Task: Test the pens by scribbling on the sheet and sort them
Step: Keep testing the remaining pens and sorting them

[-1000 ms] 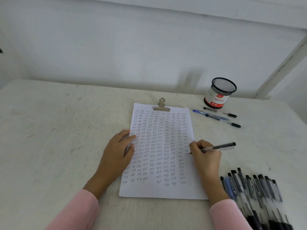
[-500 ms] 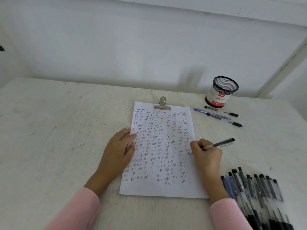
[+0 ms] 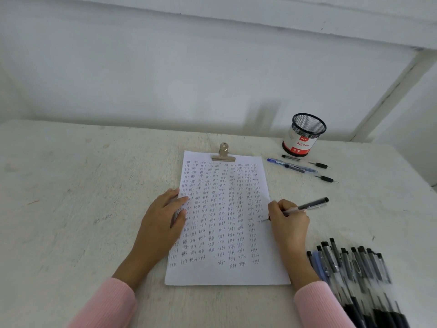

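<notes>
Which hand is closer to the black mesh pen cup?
Right. The right hand, holding a pen at the right edge of the sheet, is in front of the pen cup; the left hand rests on the sheet's left edge, farther away.

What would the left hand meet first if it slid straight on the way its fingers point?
Only more sheet: the left hand rests on its edge. Further along that line, roughly, lies the metal clip.

I'm looking at one sheet, one metal clip and one mesh pen cup. I'm holding one pen. Beside the cup I'm counting about four loose pens, two of them blue. The blurred pile is showing roughly nine tops.
</notes>
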